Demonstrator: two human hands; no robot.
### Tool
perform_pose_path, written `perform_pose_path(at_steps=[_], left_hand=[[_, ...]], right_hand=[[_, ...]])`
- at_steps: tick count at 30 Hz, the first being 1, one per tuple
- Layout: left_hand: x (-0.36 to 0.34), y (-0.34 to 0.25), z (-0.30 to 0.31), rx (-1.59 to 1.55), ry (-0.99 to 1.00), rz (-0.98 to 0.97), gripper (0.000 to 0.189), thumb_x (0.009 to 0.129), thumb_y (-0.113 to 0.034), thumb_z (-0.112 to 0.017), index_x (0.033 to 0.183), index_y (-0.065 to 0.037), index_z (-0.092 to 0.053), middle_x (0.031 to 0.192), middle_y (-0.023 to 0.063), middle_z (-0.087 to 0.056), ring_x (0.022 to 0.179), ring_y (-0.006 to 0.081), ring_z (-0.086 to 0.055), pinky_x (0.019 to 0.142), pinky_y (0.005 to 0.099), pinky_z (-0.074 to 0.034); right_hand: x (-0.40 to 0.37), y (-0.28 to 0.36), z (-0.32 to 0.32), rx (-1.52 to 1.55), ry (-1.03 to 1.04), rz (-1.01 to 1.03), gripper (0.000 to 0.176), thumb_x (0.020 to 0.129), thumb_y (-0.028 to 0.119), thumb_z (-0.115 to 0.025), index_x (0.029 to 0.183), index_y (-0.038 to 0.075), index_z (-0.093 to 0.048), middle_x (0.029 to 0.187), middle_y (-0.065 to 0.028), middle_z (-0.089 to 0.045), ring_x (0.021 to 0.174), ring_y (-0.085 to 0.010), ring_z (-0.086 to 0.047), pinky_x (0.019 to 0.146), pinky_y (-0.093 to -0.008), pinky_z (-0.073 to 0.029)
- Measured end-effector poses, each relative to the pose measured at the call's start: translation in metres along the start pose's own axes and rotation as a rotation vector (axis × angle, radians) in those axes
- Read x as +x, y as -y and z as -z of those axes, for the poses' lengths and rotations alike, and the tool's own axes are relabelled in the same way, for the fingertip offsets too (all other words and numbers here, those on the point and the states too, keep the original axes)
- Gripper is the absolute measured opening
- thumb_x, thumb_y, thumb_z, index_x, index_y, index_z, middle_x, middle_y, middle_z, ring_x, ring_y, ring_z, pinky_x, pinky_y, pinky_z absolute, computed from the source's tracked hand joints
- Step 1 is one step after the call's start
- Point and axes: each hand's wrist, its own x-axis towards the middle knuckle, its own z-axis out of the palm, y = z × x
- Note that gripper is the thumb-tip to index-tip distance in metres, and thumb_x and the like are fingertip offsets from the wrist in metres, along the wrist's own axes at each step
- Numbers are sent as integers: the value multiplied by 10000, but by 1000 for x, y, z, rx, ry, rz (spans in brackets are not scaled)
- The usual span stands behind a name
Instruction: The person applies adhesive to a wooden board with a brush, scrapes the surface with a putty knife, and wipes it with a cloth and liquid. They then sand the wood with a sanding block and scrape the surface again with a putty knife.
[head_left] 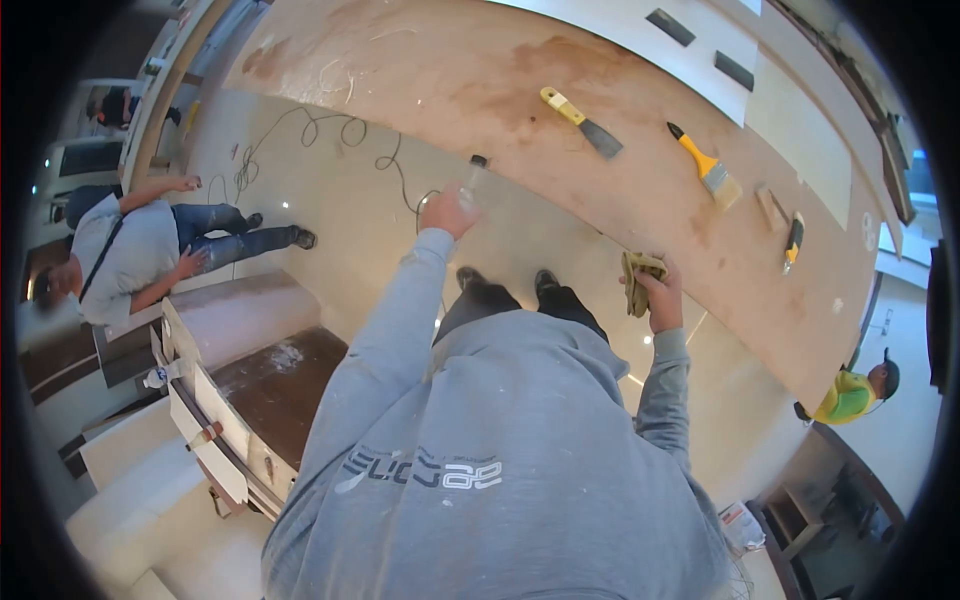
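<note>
My left hand (449,213) is closed around a clear bottle (472,187) with a black cap, held upright beside the edge of the wooden worktable (480,110). In my right hand (663,298) is a folded, brownish-yellow cloth (640,280), gripped near the table's front edge. On the tabletop lie a yellow-handled putty knife (583,122), a paintbrush (706,168) with an orange handle, a utility knife (793,243) and a small wooden block (770,208).
White panels (640,30) with two dark rectangular pieces lie on the table's far side. An open wooden cabinet (270,400) stands at lower left. A person (140,245) is at left and another (850,395) at right. A dark cable (310,125) trails over the floor.
</note>
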Motion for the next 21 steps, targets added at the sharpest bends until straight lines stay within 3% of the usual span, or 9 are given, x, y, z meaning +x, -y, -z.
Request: perform_pose_path(at_steps=[3,7,10,14,17,21], left_hand=[[24,8,-5,29,-31,-14,624,721,-443,-807,1243,-165,-607,1044,235,-731,1010,465,-685,893,543,-550],[38,20,-1,10,1,-1,629,723,-436,-804,1245,-146,-606,1098,238,-723,1066,450,-676,928,529,-542],[46,17,15,-10,95,-1,626,730,-427,-792,1248,-133,-598,1122,242,-717,1084,451,-670,935,526,-538],[48,21,30,18,145,-24,598,741,-418,-772,1229,-122,-596,1084,247,-723,1026,474,-681,901,540,-544],[51,43,41,-44,206,-99,621,753,-428,-763,1264,-119,-595,1083,248,-720,1014,470,-680,892,534,-544],[54,86,45,-224,76,-216,661,781,-409,-785,1325,-92,-580,1105,245,-717,1030,450,-681,896,507,-545]], right_hand=[[-13,-19,7,-32,-50,-26,286,882,-9,-645,1165,19,-611,1033,-114,-685,865,-227,-727,737,-324,-586],[-7,-29,-17,-327,-88,103,238,870,27,-682,1107,18,-662,1009,-75,-702,922,-191,-654,841,-304,-516],[19,-23,-62,-600,-73,318,201,885,62,-683,1081,20,-666,975,-144,-726,895,-267,-703,805,-351,-540],[65,-2,-140,-746,-41,345,206,891,102,-694,1090,48,-677,942,-204,-715,884,-384,-694,794,-410,-548],[116,-6,-193,-809,-73,432,257,860,54,-663,1116,65,-665,1014,-192,-696,965,-402,-670,836,-446,-538],[184,-6,-251,-933,-50,601,380,786,24,-661,1163,67,-640,1205,-177,-640,1171,-382,-591,950,-457,-495]])
